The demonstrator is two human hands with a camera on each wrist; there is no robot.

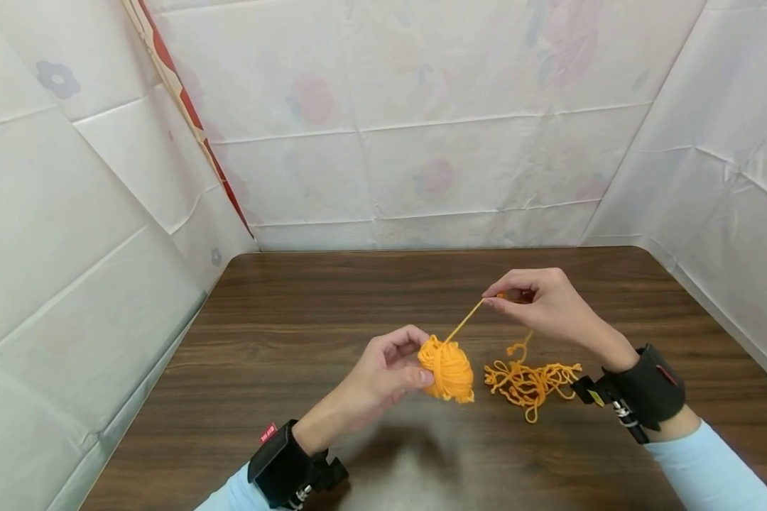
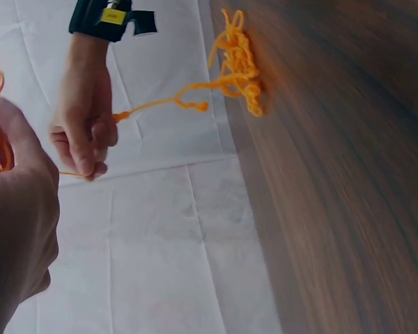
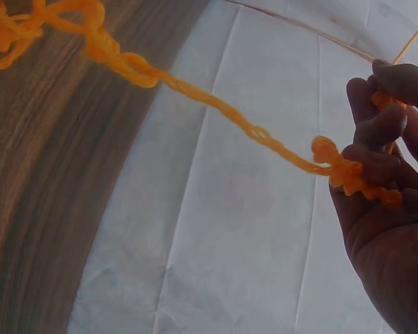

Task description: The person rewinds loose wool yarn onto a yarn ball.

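1. The left hand (image 1: 383, 372) is raised just above the bench (image 1: 281, 341), thumb and fingers curled round a small ball (image 1: 447, 367) of orange yarn, which sits at its fingertips on the right side.
2. From the top of the ball a taut strand (image 1: 465, 321) runs up and to the right. This line, from ball to right hand, is the long axis that matters: it slants away from the person, with the ball at the near, lower end.
3. The right hand (image 1: 546, 305) is higher and further back than the left, pinching the strand between thumb and fingers. The right wrist view shows kinked yarn lying across its curled fingers (image 3: 376, 129).
4. From that hand a crinkled length drops to a loose tangle (image 1: 529, 382) lying on the bench, just right of the ball and below the right wrist, apart from the ball.
5. The tangle is nearer the right hand; the ball belongs to the left. Both hands are occupied and neither is spread.
6. Black wrist straps (image 1: 645, 387) and pale blue sleeves (image 1: 716, 468) show at the lower edge; white sheeting (image 1: 422, 121) walls the bench.
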